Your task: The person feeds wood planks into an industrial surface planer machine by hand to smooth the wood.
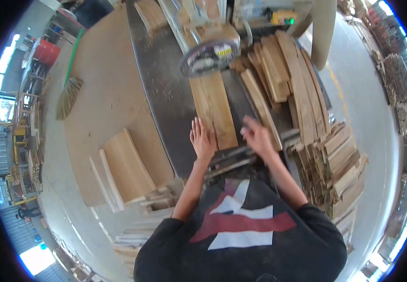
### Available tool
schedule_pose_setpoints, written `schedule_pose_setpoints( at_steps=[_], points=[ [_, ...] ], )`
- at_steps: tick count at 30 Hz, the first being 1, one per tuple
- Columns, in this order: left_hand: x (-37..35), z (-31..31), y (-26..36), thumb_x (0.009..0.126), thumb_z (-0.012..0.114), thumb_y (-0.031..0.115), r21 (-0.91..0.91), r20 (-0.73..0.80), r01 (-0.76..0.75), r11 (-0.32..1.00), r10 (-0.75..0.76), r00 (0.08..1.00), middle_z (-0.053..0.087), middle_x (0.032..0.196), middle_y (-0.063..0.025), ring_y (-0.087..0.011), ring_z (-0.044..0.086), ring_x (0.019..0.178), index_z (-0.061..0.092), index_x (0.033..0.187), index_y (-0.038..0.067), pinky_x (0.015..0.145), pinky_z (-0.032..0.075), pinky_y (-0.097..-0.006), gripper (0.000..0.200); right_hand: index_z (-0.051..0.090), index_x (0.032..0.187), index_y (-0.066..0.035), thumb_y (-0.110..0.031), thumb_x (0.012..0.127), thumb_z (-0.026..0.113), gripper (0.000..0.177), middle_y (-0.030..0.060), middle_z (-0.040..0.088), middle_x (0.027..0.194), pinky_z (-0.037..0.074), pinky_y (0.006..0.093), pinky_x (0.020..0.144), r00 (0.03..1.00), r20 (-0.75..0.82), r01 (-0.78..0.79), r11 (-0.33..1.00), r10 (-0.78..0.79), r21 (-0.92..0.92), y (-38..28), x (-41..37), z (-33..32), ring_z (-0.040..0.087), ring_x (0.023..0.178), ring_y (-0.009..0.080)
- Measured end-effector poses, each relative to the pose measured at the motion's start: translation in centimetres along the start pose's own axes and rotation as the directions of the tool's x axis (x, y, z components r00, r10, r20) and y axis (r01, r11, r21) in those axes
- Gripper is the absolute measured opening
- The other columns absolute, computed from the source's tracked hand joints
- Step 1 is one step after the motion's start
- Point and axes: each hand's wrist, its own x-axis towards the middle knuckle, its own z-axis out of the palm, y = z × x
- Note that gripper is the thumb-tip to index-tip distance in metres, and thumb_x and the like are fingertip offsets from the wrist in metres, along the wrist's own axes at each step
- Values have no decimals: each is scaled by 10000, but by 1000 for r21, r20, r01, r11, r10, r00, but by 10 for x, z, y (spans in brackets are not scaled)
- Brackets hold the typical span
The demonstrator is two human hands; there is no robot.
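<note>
A flat wooden board (214, 110) lies lengthwise on the dark machine table (163, 98), its far end reaching under the round saw head (210, 57). My left hand (203, 139) rests flat at the board's near left edge, fingers stretched forward and thumb against the wood. On the other side, my right hand (258, 137) is just off the board's near right edge, slightly blurred, with its fingers apart and nothing in them. Between this hand and the stacked wood, a long narrow wooden piece (261, 108) lies on the table.
Several long planks (302, 89) are stacked at the right of the table. More cut pieces (342, 164) pile up below them. To the left, curved wooden panels (127, 162) lie on a brown sheet surface (107, 70) with a green-handled broom (69, 96). A thick hose (323, 35) hangs at upper right.
</note>
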Motion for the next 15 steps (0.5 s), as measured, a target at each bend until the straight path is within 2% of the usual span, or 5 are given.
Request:
schedule_pose_setpoints(
  at_steps=[1, 3, 4, 6, 15],
  points=[
    [-6, -8, 1, 1032, 589, 362, -63, 26, -41, 997, 42, 999, 338, 1658, -229, -391, 272, 1561, 299, 1622, 32, 1218, 243, -547, 736, 595, 1414, -37, -127, 937, 719, 501, 174, 718, 954, 556, 426, 770, 994, -101, -51, 978, 31, -203, -24, -1, -21, 702, 807, 304],
    [-13, -17, -6, 952, 709, 386, -157, 85, -98, 983, 113, 990, 305, 1673, -232, -396, 227, 1577, 268, 1637, 46, 1236, 205, -550, 882, 568, 1429, -85, -138, 924, 726, 532, 194, 649, 1057, 534, 471, 853, 904, -311, 100, 852, -294, -514, -15, 6, -42, 636, 989, 388],
    [-15, -22, -9, 952, 709, 386, -159, 100, -90, 983, 107, 989, 305, 1673, -232, -396, 227, 1577, 268, 1637, 46, 1236, 205, -550, 882, 494, 1486, -100, -131, 925, 723, 607, 199, 619, 1192, 521, 485, 912, 899, -332, 31, 798, -285, -602, -7, 9, -48, 607, 1076, 414],
    [-11, -29, -10, 854, 807, 460, -211, 184, -105, 972, 145, 972, 248, 1695, -236, -385, 171, 1596, 252, 1643, 46, 1248, 166, -551, 1050, 448, 1520, -114, -125, 909, 739, 677, 198, 612, 1222, 500, 500, 967, 934, -344, -98, 864, -90, -493, 10, 12, -50, 599, 1117, 411],
    [-3, -60, -22, 576, 925, 644, -239, 412, -194, 952, 280, 867, 109, 1694, -338, -438, 46, 1605, 219, 1648, 21, 1258, 89, -566, 1427, 428, 1529, -101, -47, 881, 732, 717, 212, 606, 1213, 438, 536, 1031, 901, -428, -233, 913, 72, -336, 11, 16, -32, 586, 1149, 414]
  ],
)
